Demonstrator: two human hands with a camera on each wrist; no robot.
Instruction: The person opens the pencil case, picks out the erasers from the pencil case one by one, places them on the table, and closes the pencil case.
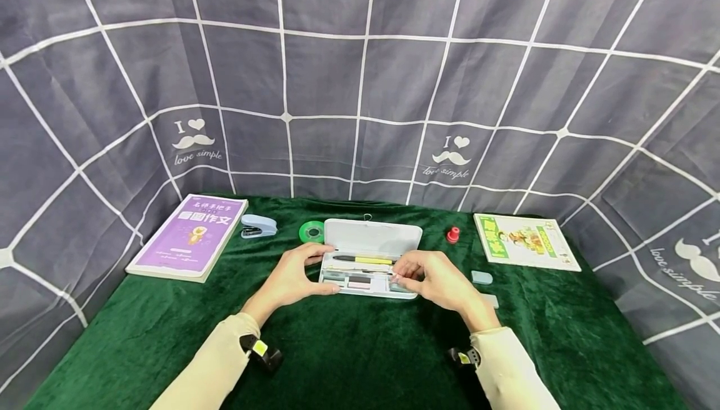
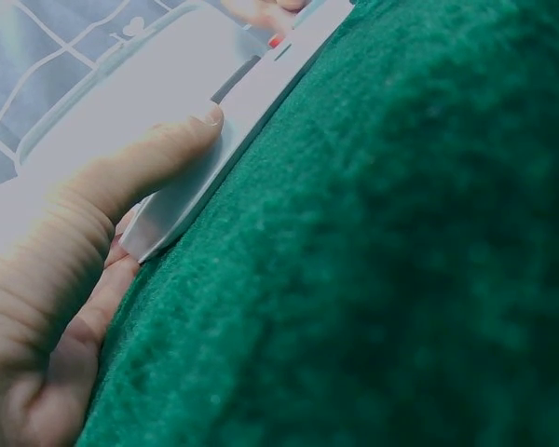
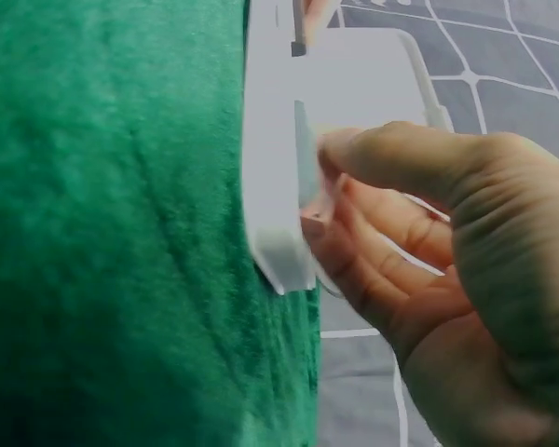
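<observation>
**Both hands at the open pencil case**

Left hand (image 1: 292, 279) grips the left end of the white pencil case (image 1: 368, 254), lying mid-worktop (image 1: 360, 347) with its lid up. Right hand (image 1: 435, 279) curls its fingers into the tray's right end, pinching something small I cannot make out.

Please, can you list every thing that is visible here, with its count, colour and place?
pencil case: 1, white, open, table centre
pens: several, inside case
book: 1, purple, far left
booklet: 1, green-yellow, far right
stapler: 1, pale blue, beside purple book
tape roll: 1, green, left of case
small red object: 1, right of case
erasers: 2, pale, right
cloth: 1, green
left hand: holds case's left end
right hand: fingers inside case's right end
</observation>
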